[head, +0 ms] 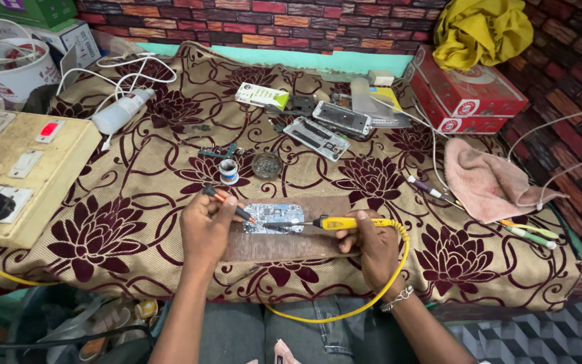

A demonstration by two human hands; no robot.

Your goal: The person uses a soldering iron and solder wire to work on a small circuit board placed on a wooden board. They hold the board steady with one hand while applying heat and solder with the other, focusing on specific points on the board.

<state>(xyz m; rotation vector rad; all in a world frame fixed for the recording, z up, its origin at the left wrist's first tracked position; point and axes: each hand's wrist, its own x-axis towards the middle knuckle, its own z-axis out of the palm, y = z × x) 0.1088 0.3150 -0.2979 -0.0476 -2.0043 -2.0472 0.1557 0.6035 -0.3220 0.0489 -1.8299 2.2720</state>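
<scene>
A small circuit board point(275, 217) lies on a brown wooden slab point(284, 244) over a flowered cloth. My left hand point(205, 228) grips a thin orange and black tool point(232, 205) whose tip touches the board's left side. My right hand point(370, 246) holds a yellow soldering iron point(342, 223) by its handle. The iron's metal tip points left onto the board. A yellow cable point(399, 269) loops from the iron down past my wrist.
Behind the board sit a small solder spool point(228, 170) and a round tin point(266, 164). Opened phones point(318, 138) lie further back. A switch box point(15, 168) stands left, red cartons point(469, 101) and a pink rag point(490, 182) right.
</scene>
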